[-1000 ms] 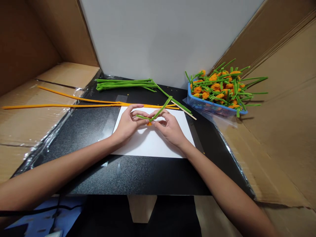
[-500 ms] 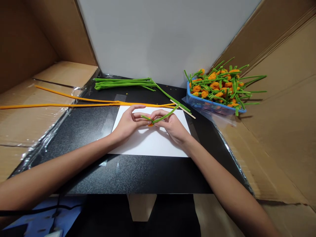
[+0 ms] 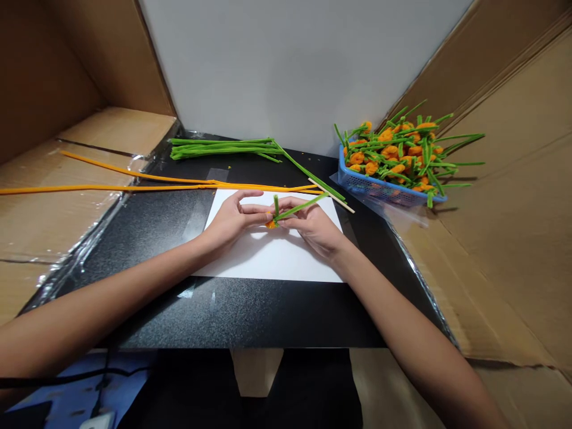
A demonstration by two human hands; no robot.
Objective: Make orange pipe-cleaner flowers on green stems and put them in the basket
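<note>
The person's L hand (image 3: pixel 227 223) & R hand (image 3: pixel 318 231) are close tog. in the mid. of the frame, fingertips pinching a small orange & green fuzzy flower (image 3: pixel 271 224) btwn. them, over the white paper (image 3: pixel 268 260). One green end sticks up; a longer one points up & right. Green fuzzy sticks (image 3: pixel 218 148) lie upper ctr.-left on the counter (image 3: pixel 268 316), orange fuzzy sticks (image 3: pixel 111 189) just below. A blue basket (image 3: pixel 379 190) w/ orange & green pcs. sits upper R.
</note>
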